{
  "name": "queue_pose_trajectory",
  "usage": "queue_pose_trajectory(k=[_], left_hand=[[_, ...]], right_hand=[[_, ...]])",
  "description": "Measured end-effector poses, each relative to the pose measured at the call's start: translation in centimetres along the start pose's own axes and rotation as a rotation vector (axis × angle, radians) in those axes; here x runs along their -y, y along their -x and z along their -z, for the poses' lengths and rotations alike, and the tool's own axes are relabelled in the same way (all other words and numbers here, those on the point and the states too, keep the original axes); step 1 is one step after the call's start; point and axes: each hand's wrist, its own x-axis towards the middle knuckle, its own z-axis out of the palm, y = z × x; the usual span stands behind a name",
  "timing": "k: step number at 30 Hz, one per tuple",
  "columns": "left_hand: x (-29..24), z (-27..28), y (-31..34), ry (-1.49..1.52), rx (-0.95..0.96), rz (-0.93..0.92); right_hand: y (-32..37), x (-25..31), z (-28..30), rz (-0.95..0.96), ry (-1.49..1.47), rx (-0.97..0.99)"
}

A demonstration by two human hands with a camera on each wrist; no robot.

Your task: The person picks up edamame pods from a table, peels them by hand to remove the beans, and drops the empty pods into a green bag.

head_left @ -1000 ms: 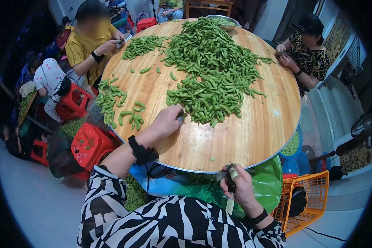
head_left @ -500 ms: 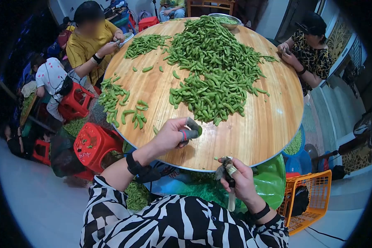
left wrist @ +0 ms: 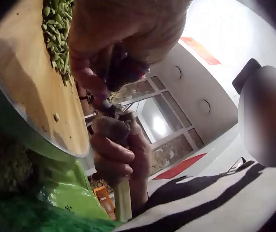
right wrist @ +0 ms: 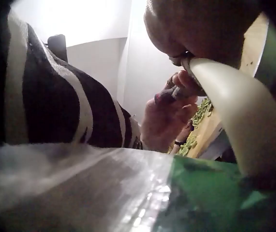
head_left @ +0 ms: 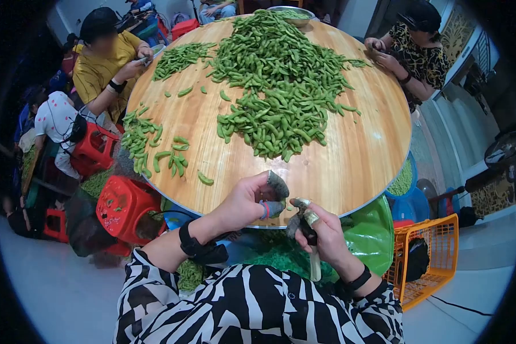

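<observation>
At the near table edge, my left hand [head_left: 243, 202] has curled fingers with grey coverings on the fingertips. A bit of green edamame pod [head_left: 281, 202] shows between them, mostly hidden. Close on its right, my right hand [head_left: 328, 234] grips a tool with a smooth pale handle [head_left: 315, 266] that sticks out below the fist; its working end is hidden. Pale wrapping covers the right thumb. In the right wrist view the handle [right wrist: 239, 106] curves large in front, with the left hand [right wrist: 164, 121] behind it. A big heap of edamame pods [head_left: 281, 86] lies on the round wooden table [head_left: 361, 155].
Loose pods [head_left: 137, 137] lie at the table's left, with a metal bowl [head_left: 289, 16] at the far edge. Two people sit across. Red stools [head_left: 126, 209] stand left; an orange crate [head_left: 424, 258] and blue tubs [head_left: 410, 206] are right. Green plastic [head_left: 370, 235] hangs under the near edge.
My left hand has come back from the near side of the heap, bringing a pod toward my right hand. The right hand has risen slightly and moved left, still gripping the tool.
</observation>
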Motion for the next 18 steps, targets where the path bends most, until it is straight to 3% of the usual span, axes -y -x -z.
queue_pose_trajectory(k=[7, 9, 16, 18], left_hand=[[0.3, -1.6, -0.2, 0.041, 0.026, 0.065], [0.6, -1.9, -0.3, 0.024, -0.017, 0.006], [1.2, -1.4, -0.5, -0.014, -0.054, 0.07], [1.4, -1.4, -0.6, 0.098, -0.108, 0.012]], right_hand=[[-0.2, -0.5, -0.1, 0.018, -0.039, 0.018], [-0.2, -0.9, 0.0, 0.027, -0.012, 0.023], [-0.5, -1.2, -0.2, 0.096, -0.016, 0.044], [-0.5, -1.1, -0.1, 0.105, -0.029, 0.057]])
